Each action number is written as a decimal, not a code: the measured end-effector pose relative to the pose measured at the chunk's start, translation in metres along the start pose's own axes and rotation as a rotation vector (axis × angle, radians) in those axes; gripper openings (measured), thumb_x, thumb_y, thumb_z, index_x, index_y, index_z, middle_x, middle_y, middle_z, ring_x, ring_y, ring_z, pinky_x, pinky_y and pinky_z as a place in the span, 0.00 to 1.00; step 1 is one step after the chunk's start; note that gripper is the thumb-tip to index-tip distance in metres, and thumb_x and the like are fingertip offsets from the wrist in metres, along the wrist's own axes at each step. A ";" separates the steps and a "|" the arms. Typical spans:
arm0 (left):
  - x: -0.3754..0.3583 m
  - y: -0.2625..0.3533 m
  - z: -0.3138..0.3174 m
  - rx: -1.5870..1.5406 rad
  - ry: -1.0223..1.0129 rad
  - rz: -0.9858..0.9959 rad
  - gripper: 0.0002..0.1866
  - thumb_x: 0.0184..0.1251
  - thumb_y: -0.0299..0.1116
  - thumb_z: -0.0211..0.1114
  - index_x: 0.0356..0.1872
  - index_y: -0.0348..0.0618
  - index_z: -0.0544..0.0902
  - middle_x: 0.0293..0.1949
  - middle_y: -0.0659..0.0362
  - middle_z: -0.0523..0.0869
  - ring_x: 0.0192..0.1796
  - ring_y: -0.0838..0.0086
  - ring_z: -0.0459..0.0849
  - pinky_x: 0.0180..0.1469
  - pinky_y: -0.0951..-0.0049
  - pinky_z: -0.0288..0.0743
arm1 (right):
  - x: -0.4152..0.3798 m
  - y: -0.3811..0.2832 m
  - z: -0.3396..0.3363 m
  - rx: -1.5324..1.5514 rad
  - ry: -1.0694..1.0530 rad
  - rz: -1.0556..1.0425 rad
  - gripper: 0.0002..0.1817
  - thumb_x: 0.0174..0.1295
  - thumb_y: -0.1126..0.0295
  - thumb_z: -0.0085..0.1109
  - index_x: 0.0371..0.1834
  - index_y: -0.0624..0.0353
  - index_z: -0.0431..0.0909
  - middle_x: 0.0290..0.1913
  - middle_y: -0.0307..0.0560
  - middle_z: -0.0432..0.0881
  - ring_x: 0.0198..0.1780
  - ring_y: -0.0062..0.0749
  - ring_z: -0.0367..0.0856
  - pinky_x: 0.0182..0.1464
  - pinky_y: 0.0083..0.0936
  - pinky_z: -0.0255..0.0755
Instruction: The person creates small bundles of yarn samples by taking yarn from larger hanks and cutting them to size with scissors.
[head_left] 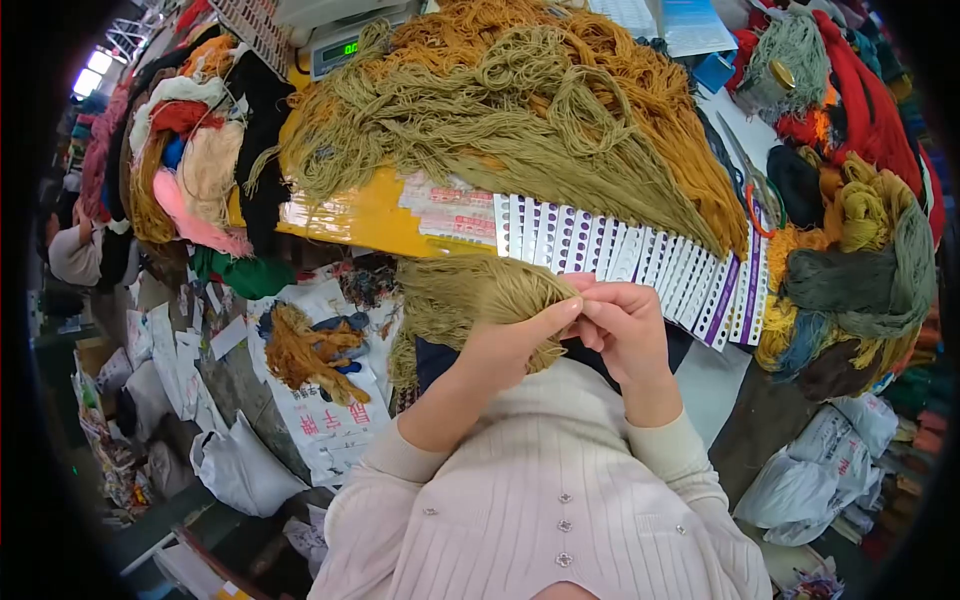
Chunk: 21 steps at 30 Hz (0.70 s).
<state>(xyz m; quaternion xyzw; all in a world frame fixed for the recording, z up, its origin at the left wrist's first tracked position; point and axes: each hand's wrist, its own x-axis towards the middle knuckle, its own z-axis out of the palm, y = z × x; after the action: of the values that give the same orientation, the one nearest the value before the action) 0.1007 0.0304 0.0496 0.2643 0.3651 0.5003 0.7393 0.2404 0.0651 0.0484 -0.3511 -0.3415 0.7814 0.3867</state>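
A bundle of olive-green yarn (440,295) hangs over my lap, its right end gathered in my left hand (515,340). The fingers of that hand are closed around the yarn. My right hand (625,325) is pinched close against the left fingertips, at the bundle's right end; what it grips there is too small to make out. Beyond my hands a large heap of olive yarn (480,120) lies on the table together with orange-brown yarn (665,110). Punched cards (600,245) with purple edges lie in a row under the heap's near side.
Scissors (745,160) with orange handles and a glass jar (770,82) are at the right, near coloured yarns (860,280). A scale (350,45) stands behind. More yarns (200,150) lie at left. White bags (240,465) sit on the floor. A person's arm (75,250) shows far left.
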 end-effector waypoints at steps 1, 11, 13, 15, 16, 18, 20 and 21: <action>0.001 0.001 0.000 -0.090 0.000 -0.007 0.20 0.64 0.33 0.44 0.51 0.28 0.66 0.43 0.51 0.76 0.42 0.71 0.76 0.44 0.74 0.71 | -0.001 -0.001 0.001 -0.017 0.011 -0.008 0.06 0.52 0.79 0.49 0.28 0.70 0.76 0.18 0.44 0.75 0.15 0.17 0.67 0.16 0.11 0.58; -0.001 -0.001 -0.002 -0.222 0.014 -0.007 0.16 0.62 0.31 0.45 0.46 0.29 0.70 0.46 0.49 0.75 0.44 0.69 0.75 0.46 0.72 0.70 | -0.006 -0.010 0.008 -0.026 -0.012 0.038 0.05 0.52 0.78 0.51 0.29 0.69 0.76 0.19 0.42 0.75 0.15 0.15 0.67 0.14 0.10 0.56; -0.002 0.000 0.000 -0.152 0.039 -0.002 0.16 0.62 0.31 0.45 0.45 0.29 0.71 0.48 0.48 0.73 0.47 0.68 0.74 0.48 0.72 0.69 | -0.005 -0.011 0.008 -0.144 -0.045 0.053 0.06 0.52 0.78 0.51 0.30 0.69 0.76 0.19 0.42 0.75 0.14 0.14 0.65 0.14 0.09 0.54; -0.002 -0.001 -0.001 -0.137 0.037 -0.003 0.16 0.63 0.32 0.45 0.44 0.30 0.71 0.50 0.48 0.72 0.49 0.68 0.73 0.49 0.72 0.69 | -0.005 -0.007 0.006 -0.068 -0.040 0.047 0.05 0.52 0.78 0.51 0.30 0.68 0.76 0.18 0.40 0.73 0.14 0.12 0.63 0.14 0.09 0.52; -0.001 -0.001 -0.001 -0.190 0.018 -0.001 0.16 0.63 0.32 0.44 0.44 0.30 0.72 0.51 0.47 0.70 0.50 0.68 0.72 0.49 0.72 0.69 | -0.006 -0.006 0.006 -0.028 -0.036 0.045 0.05 0.52 0.77 0.51 0.30 0.68 0.76 0.18 0.39 0.73 0.14 0.12 0.61 0.14 0.09 0.51; 0.000 -0.002 -0.004 -0.296 -0.017 0.004 0.16 0.64 0.33 0.43 0.44 0.30 0.72 0.53 0.47 0.68 0.51 0.67 0.71 0.50 0.70 0.68 | -0.004 -0.009 0.001 0.061 -0.056 0.083 0.05 0.52 0.77 0.52 0.29 0.68 0.76 0.18 0.38 0.72 0.14 0.11 0.60 0.14 0.09 0.50; 0.001 -0.003 -0.004 -0.337 -0.028 -0.011 0.17 0.65 0.33 0.41 0.44 0.30 0.71 0.54 0.47 0.66 0.52 0.66 0.70 0.50 0.69 0.68 | -0.005 -0.010 0.001 0.074 -0.022 0.106 0.05 0.52 0.77 0.52 0.29 0.68 0.76 0.18 0.37 0.72 0.14 0.11 0.60 0.14 0.09 0.50; 0.001 -0.004 -0.004 -0.358 -0.033 -0.017 0.17 0.65 0.33 0.40 0.44 0.29 0.71 0.55 0.47 0.65 0.52 0.66 0.70 0.50 0.69 0.68 | -0.005 -0.010 0.003 0.041 0.022 0.108 0.05 0.52 0.77 0.52 0.29 0.68 0.76 0.18 0.37 0.71 0.14 0.11 0.60 0.14 0.09 0.50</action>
<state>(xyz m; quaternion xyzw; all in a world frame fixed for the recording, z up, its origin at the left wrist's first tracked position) 0.0999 0.0300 0.0437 0.1336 0.2601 0.5467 0.7846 0.2436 0.0647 0.0596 -0.3696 -0.3015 0.8041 0.3549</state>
